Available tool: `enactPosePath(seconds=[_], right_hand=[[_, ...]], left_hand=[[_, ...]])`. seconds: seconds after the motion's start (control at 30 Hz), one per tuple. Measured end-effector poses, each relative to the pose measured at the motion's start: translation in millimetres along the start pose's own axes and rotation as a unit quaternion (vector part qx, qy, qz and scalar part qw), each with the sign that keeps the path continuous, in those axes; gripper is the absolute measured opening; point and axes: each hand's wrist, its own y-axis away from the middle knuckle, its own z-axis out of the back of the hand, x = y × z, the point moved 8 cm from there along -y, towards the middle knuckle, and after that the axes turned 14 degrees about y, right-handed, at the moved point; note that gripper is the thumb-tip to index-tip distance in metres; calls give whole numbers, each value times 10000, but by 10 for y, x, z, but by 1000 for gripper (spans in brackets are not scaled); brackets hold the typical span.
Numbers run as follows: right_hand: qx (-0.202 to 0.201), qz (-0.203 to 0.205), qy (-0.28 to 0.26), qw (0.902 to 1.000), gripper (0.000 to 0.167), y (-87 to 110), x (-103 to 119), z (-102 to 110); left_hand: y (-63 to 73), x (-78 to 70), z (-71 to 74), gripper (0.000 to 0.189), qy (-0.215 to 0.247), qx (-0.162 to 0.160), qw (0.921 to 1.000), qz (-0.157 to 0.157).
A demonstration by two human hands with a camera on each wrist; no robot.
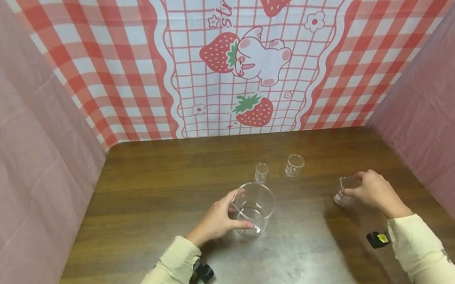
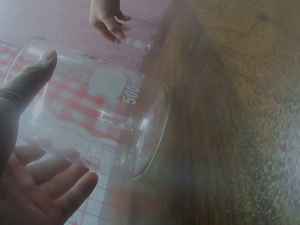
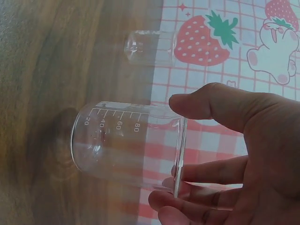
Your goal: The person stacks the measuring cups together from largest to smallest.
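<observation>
A large glass beaker (image 1: 257, 211), marked 500ml in the left wrist view, stands on the table. My left hand (image 1: 219, 218) holds its left side, the thumb in front and the fingers around the back. Farther right, my right hand (image 1: 372, 190) grips a smaller glass beaker (image 3: 126, 140) near its rim, thumb on one side and fingers on the other. Its scale shows marks from 20 to 80. Whether this beaker's base touches the table is hard to tell.
Behind the large beaker stand two smaller glass beakers, a tiny one (image 1: 261, 173) and a somewhat wider one (image 1: 295, 166). The brown wooden table (image 1: 151, 180) ends at a strawberry-print cloth (image 1: 220, 81), with pink curtains (image 1: 10, 140) on both sides.
</observation>
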Motion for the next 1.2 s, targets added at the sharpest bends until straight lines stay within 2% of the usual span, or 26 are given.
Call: enactPosePath(seconds=[0.43, 0.73, 1.0, 1.2], right_hand=[[-135, -82, -178, 9997, 73, 41, 111, 155], [-682, 32, -225, 9974, 64, 74, 288, 345], [-892, 149, -290, 9955, 60, 98, 381, 448], [-807, 211, -339, 9959, 63, 105, 445, 498]], left_hand=[[-8, -11, 15, 95, 0, 29, 10000, 33], [-6, 5, 6, 93, -20, 34, 10000, -4], [-7, 13, 3, 92, 31, 25, 10000, -26], [-5, -3, 6, 93, 71, 40, 10000, -25]])
